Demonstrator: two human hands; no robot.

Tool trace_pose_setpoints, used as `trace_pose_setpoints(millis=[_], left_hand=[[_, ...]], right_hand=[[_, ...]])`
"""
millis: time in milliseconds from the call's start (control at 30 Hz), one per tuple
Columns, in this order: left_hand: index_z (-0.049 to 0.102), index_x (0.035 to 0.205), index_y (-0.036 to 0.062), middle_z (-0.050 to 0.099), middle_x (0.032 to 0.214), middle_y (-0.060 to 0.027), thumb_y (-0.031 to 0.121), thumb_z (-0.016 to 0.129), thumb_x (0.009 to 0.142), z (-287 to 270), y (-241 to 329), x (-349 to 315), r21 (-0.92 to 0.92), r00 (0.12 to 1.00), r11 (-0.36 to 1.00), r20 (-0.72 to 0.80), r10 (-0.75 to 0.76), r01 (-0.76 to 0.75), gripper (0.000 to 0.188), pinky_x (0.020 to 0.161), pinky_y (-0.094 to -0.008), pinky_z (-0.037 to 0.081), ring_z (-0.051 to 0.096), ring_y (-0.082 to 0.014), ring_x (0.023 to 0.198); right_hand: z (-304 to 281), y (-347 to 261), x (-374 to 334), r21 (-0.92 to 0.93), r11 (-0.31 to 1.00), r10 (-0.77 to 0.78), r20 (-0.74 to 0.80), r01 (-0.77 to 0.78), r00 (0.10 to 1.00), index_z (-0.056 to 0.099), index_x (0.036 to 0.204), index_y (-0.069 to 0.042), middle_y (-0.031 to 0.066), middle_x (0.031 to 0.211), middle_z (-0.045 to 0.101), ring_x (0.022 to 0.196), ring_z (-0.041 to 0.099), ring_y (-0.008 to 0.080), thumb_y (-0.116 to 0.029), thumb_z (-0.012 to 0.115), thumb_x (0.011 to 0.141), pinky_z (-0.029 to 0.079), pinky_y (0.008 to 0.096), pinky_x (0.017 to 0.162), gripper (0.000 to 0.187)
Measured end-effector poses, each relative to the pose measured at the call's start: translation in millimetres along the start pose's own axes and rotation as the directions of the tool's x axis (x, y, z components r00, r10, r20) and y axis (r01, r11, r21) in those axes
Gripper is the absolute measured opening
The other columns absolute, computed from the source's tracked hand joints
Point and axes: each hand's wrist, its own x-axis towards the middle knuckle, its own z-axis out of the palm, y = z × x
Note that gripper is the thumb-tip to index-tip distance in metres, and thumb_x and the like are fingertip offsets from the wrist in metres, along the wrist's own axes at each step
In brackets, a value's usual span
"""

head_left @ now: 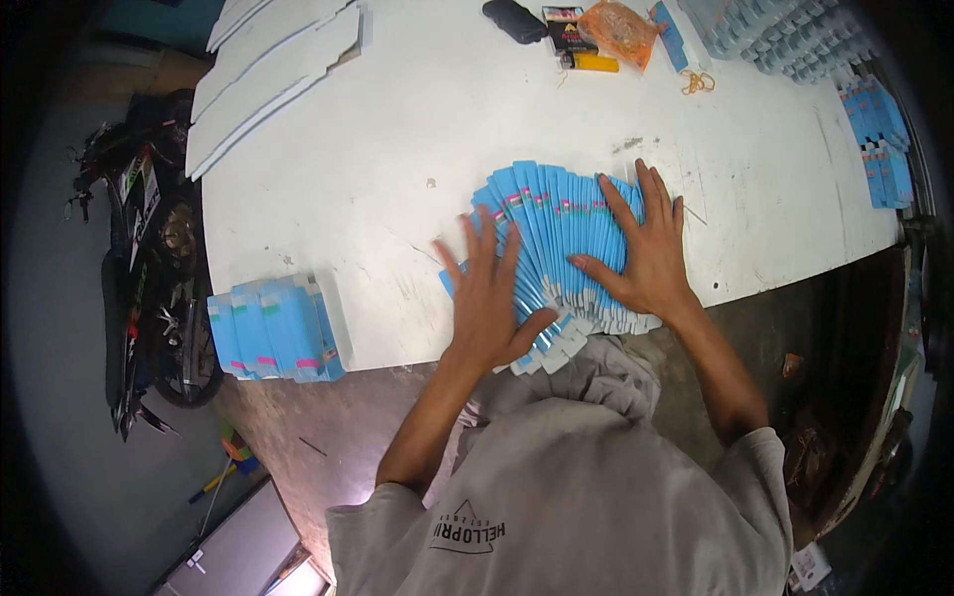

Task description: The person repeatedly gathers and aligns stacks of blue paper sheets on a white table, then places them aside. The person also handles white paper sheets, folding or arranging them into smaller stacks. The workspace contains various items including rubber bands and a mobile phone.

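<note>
A fanned row of flat, folded blue cartons (556, 214) with pink marks and pale end flaps lies at the table's near edge. The cartons overlap one another, and their pale ends point toward me. On the left side of the fan rests my left hand (484, 298), fingers spread and slightly blurred, with nothing gripped. My right hand (648, 253) lies along the fan's right end, its fingers also apart and its thumb over the cartons. Both palms hide some of the cartons beneath them.
A stack of blue cartons (268, 328) stands at the white table's (388, 179) left near corner. White sheets (268, 74) lie far left. A yellow lighter (593, 63), an orange packet (621, 35) and rubber bands (699, 82) are at the back. More blue cartons (874, 129) stand far right.
</note>
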Motion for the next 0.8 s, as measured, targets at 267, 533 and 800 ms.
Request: trace_pose_setpoints(millis=[267, 533, 800], left_hand=[[0.041, 0.150, -0.0090, 0.053, 0.143, -0.0243, 0.030, 0.067, 0.104, -44.7, 27.3, -50.4, -0.660, 0.556, 0.426, -0.015, -0.831, 0.619, 0.065, 0.104, -0.0416, 0.049, 0.061, -0.0307, 0.121], [0.058, 0.122, -0.0063, 0.067, 0.116, -0.0218, 0.041, 0.064, 0.106, 3.6, 46.5, 29.6, -0.670, 0.760, 0.552, 0.029, -0.649, 0.497, 0.050, 0.090, -0.0393, 0.053, 0.066, -0.0272, 0.104], [0.054, 0.120, -0.0155, 0.065, 0.113, -0.0322, 0.069, 0.086, 0.071, 3.1, 55.2, 120.9, 0.065, 0.916, 0.977, 0.340, -0.213, 0.204, 0.103, 0.088, -0.0472, 0.056, 0.065, -0.0443, 0.104]], right_hand=[[-2.7, -3.1, -4.7, 0.050, 0.997, 0.050, 0.021, -0.051, 0.999, 0.040, 0.162, -0.019, 0.0353, 0.165, 0.021, 0.155, 0.017, 0.0543, -0.072, 0.076, 0.081, 0.013, 0.0812, 0.115, 0.104], [8.1, -2.5, -7.7, 0.229, 0.974, 0.024, -0.113, 0.002, 0.993, 0.037, 0.164, -0.016, 0.0333, 0.167, 0.023, 0.156, 0.020, 0.0528, -0.061, 0.075, 0.085, 0.011, 0.0785, 0.117, 0.099], [38.7, -23.3, 16.4, 0.949, 0.144, 0.467, -0.314, 0.279, 0.826, 0.020, 0.166, -0.001, 0.0258, 0.171, 0.023, 0.158, 0.023, 0.0376, -0.048, 0.034, 0.108, 0.014, 0.0516, 0.128, 0.076]])
